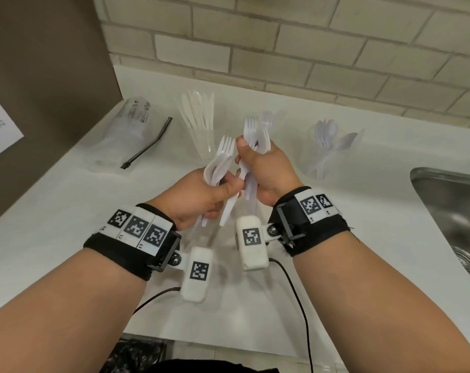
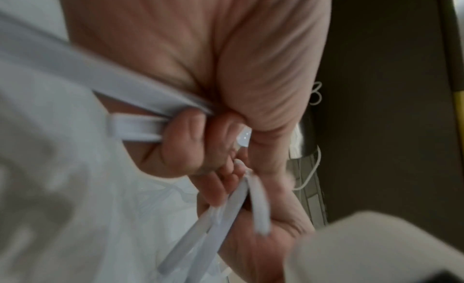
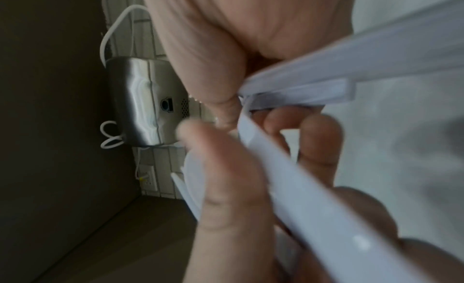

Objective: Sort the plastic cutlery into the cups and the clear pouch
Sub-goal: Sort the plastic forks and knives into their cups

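The left hand (image 1: 201, 195) was closed round a bunch of white forks (image 1: 221, 162), tines up. The right hand (image 1: 266, 170), just beside it and touching, gripped a second bunch (image 1: 255, 135), thumb on top. Both were held above the counter (image 1: 67, 211). Beyond the hands stood a cup of knives (image 1: 201, 122), partly hidden by them, and farther right a cup of spoons (image 1: 328, 146). The pouch (image 1: 120, 130) lay far left, a sink (image 1: 449, 205) at the right.
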